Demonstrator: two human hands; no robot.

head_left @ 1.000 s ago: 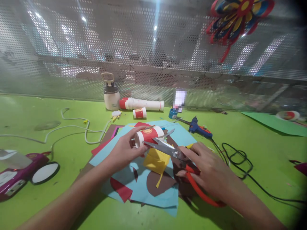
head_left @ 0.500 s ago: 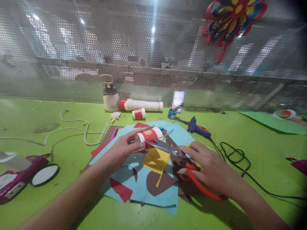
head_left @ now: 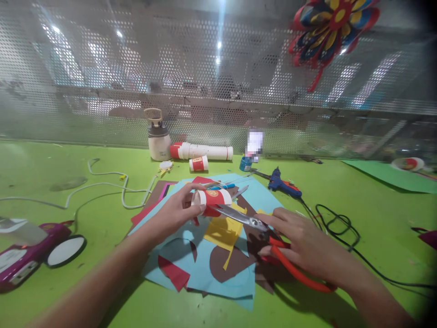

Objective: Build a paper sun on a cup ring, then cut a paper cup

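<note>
Lying on its side above the paper pile, a red and white paper cup (head_left: 215, 197) is gripped at its left end by my left hand (head_left: 182, 205). My right hand (head_left: 297, 237) is closed on the red handles of large scissors (head_left: 246, 219). Their blades are spread apart, one in front of the cup and the other coming out behind it on the right. Where the blades meet the cup wall is partly hidden. Beneath lie blue sheets (head_left: 221, 284), brown paper, a yellow piece (head_left: 223, 232) and a red scrap (head_left: 174, 273). A blue-handled tool (head_left: 221, 187) rests behind the cup.
At the back stand a pump bottle (head_left: 159, 143), a stack of paper cups (head_left: 205, 151), another cup (head_left: 198, 164) and a blue jar (head_left: 245, 164). A blue glue gun (head_left: 285, 184) with a black cord lies right. A purple power strip (head_left: 37, 250) lies left.
The scissors have moved slightly right and down with my right hand, and less blade overlaps the cup. My left hand still holds the cup in nearly the same place.
</note>
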